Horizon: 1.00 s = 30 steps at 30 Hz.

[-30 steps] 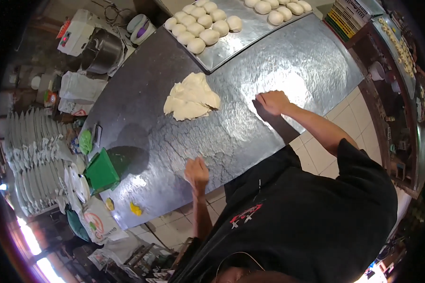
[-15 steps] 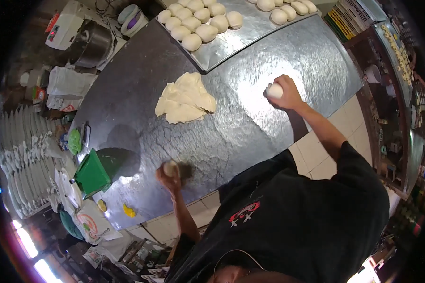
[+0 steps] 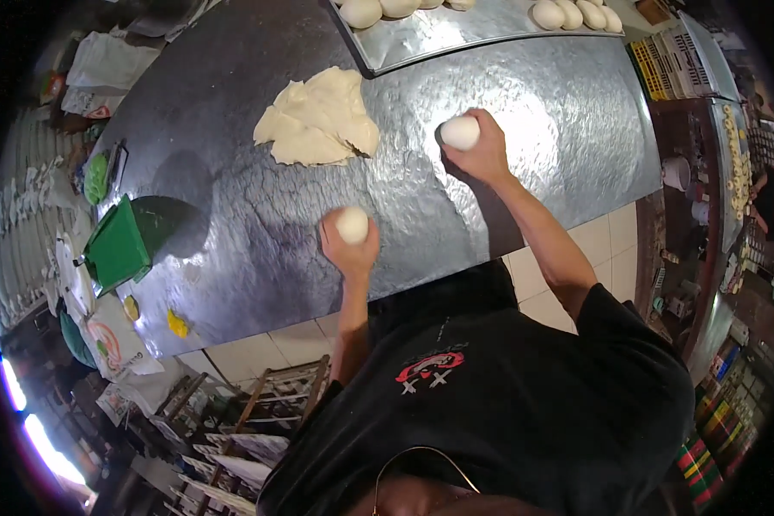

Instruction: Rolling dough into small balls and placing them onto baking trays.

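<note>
My left hand (image 3: 350, 248) is curled around a pale, round dough ball (image 3: 352, 225) near the front of the metal worktable (image 3: 258, 258). Farther off to the right, my right hand (image 3: 488, 148) cups a second dough ball (image 3: 460, 132), its fingers wrapped over the far and right sides. Both balls look smooth and sit at or just above the tabletop; contact beneath them is hidden. Beyond my left hand lies a flat, uneven slab of dough (image 3: 318, 118), untouched by either hand.
At the far edge a metal tray (image 3: 456, 41) holds several dough balls. On the table's left are a green scoop-like container (image 3: 119, 245), a green bundle (image 3: 96, 178) and a small yellow piece (image 3: 177, 323). Crates (image 3: 672, 64) stand at the far right.
My hands have come closer together: the left moved right, the right moved left and nearer, each keeping its dough ball. The view has shifted, so the tray and slab appear higher.
</note>
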Each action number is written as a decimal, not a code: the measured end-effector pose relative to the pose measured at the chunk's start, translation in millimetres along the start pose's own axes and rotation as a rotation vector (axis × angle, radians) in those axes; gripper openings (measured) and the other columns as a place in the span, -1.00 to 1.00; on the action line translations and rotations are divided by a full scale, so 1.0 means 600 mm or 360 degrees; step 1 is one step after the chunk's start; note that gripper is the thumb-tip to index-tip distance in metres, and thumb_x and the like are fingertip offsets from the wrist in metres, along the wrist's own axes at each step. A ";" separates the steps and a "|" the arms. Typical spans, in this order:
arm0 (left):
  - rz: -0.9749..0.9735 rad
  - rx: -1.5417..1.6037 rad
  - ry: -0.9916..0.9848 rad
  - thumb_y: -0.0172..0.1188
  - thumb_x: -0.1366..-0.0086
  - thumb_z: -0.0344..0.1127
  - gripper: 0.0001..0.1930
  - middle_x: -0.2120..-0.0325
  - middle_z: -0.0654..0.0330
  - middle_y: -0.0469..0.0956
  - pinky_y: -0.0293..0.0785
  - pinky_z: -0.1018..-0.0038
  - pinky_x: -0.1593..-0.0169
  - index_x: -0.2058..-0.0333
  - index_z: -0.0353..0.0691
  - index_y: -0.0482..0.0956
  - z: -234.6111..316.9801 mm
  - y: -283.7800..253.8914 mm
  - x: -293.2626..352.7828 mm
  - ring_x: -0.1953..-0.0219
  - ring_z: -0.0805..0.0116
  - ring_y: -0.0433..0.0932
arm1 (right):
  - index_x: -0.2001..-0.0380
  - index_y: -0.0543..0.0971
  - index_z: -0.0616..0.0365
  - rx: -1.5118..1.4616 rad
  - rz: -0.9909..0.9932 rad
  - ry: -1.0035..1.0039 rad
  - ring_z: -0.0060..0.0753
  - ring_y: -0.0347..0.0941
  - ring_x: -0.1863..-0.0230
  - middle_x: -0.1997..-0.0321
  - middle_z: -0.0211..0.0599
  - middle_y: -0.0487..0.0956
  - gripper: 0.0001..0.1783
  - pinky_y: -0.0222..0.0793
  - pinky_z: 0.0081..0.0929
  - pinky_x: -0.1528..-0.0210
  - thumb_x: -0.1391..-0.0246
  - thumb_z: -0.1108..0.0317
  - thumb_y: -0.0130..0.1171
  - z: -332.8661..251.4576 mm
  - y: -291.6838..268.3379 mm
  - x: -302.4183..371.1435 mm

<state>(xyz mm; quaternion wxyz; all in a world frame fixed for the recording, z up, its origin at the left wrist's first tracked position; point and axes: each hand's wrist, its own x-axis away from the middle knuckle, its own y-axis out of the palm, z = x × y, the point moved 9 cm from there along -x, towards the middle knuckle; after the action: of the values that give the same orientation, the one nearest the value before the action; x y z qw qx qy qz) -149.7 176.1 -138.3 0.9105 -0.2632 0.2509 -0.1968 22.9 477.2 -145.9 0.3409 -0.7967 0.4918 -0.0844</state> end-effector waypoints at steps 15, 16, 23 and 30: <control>0.0104 -0.0115 0.0000 0.42 0.16 -0.37 -0.54 0.28 0.07 0.57 0.53 0.24 0.13 0.20 -0.25 0.55 0.136 0.112 0.017 0.24 0.05 0.58 | 0.08 0.46 0.17 -0.0144 -0.0221 -0.0258 0.11 0.54 0.20 0.23 0.02 0.58 -0.42 0.50 -0.19 0.14 0.29 0.34 0.36 -0.067 0.032 -0.002; 0.0015 -0.0168 0.0055 0.41 0.16 -0.37 -0.54 0.25 0.05 0.56 0.52 0.22 0.12 0.19 -0.25 0.54 0.156 0.122 0.040 0.22 0.03 0.57 | 0.07 0.45 0.17 -0.0165 -0.0321 -0.0303 0.17 0.51 0.20 0.24 0.06 0.56 -0.41 0.46 -0.10 0.13 0.28 0.37 0.35 -0.061 0.019 0.013; 0.0233 -0.0299 -0.0725 0.47 0.17 -0.38 -0.47 0.28 0.05 0.50 0.47 0.26 0.09 0.18 -0.29 0.44 0.134 0.085 0.086 0.20 0.16 0.51 | 0.04 0.43 0.12 -0.0272 -0.0991 -0.0024 0.04 0.52 0.09 0.15 -0.01 0.53 -0.30 0.46 -0.20 0.03 0.39 0.34 0.45 -0.009 -0.060 0.090; -0.0167 0.1318 0.0218 0.34 -0.02 -0.22 -0.15 -0.21 -0.11 0.14 -0.07 0.07 -0.33 -0.24 -0.34 0.12 0.534 0.185 -0.208 -0.29 -0.01 0.10 | -0.21 0.29 0.20 -0.1047 -0.0481 -0.0101 -0.28 0.39 -0.14 -0.09 -0.10 0.45 -0.13 0.33 -0.23 -0.17 0.15 0.25 0.51 -0.115 -0.238 -0.123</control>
<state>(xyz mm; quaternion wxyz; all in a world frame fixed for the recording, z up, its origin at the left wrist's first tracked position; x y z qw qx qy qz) -44.5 446.0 77.5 0.9094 0.1261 0.1970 -0.3440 56.8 548.1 10.2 0.0651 -0.9297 0.3585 0.0536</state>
